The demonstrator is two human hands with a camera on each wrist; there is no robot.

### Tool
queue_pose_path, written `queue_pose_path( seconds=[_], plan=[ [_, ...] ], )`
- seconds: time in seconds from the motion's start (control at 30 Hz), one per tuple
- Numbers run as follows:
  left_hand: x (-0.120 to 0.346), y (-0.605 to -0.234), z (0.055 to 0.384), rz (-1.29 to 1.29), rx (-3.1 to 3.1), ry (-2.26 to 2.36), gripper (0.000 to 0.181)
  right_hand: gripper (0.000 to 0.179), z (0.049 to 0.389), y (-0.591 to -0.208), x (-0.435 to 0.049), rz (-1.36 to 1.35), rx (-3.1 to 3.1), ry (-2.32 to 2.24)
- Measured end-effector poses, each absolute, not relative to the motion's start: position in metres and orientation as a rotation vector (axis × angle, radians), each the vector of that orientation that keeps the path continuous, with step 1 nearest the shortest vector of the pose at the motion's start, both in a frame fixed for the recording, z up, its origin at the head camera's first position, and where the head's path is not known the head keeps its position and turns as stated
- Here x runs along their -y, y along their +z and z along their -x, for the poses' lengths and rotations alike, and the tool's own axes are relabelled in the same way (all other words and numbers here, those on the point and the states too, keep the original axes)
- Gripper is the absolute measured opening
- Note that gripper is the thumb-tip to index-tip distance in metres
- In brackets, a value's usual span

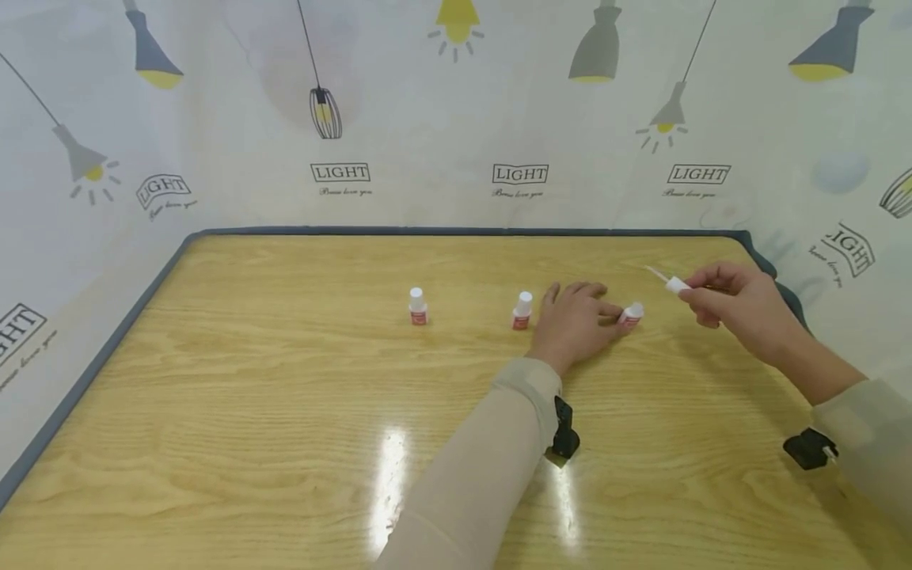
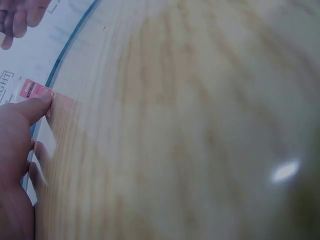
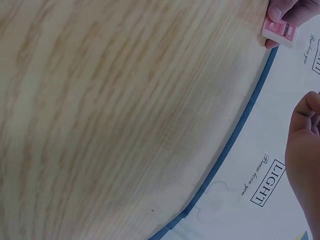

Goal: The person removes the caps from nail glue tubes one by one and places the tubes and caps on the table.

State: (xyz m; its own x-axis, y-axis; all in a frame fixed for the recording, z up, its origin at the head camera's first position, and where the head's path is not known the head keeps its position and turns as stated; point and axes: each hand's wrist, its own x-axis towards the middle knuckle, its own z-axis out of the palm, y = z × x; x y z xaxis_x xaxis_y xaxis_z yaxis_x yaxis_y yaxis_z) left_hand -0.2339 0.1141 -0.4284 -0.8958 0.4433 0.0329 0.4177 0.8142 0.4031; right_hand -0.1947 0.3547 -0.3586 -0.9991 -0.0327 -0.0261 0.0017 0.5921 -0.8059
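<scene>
My left hand [image 1: 575,323] grips a small white bottle with a red label [image 1: 630,317] between thumb and fingers, low at the table and tilted to the right. In the left wrist view, my thumb presses against the bottle's pink-looking label [image 2: 34,90]. To the right and higher, my right hand [image 1: 748,310] pinches a white cap [image 1: 678,286] with a thin pale applicator stem [image 1: 657,274] pointing up and left. The right wrist view shows the bottle [image 3: 281,31] in the left fingers, while the cap is out of sight there.
Two similar capped bottles stand upright on the wooden table [image 1: 249,396]: one [image 1: 522,311] just left of my left hand, another [image 1: 418,307] farther left. A dark edge strip [image 1: 463,231] borders the table, with lamp-patterned walls [image 1: 427,119] behind it.
</scene>
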Motion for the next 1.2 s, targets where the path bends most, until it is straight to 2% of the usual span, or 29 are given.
queue_pose_path(
  seconds=[0.33, 0.53, 0.8, 0.97, 1.2],
  plan=[
    [-0.115, -0.428, 0.233, -0.674, -2.934, 0.62, 0.041, 0.031, 0.196, -0.36, -0.353, 0.052, -2.731, -1.297],
    [-0.115, -0.428, 0.234, -0.673, -2.943, 0.607, 0.04, 0.054, 0.197, -0.365, -0.355, 0.182, -2.691, -1.222],
    [-0.115, -0.426, 0.233, -0.664, -2.936, 0.624, 0.04, 0.036, 0.204, -0.374, -0.352, 0.25, -2.713, -1.157],
    [-0.114, -0.426, 0.233, -0.672, -2.941, 0.619, 0.039, 0.037, 0.211, -0.382, -0.349, 0.212, -2.746, -0.971],
    [-0.112, -0.424, 0.23, -0.688, -2.93, 0.618, 0.039, 0.038, 0.211, -0.389, -0.343, 0.192, -2.713, -0.935]
  ],
)
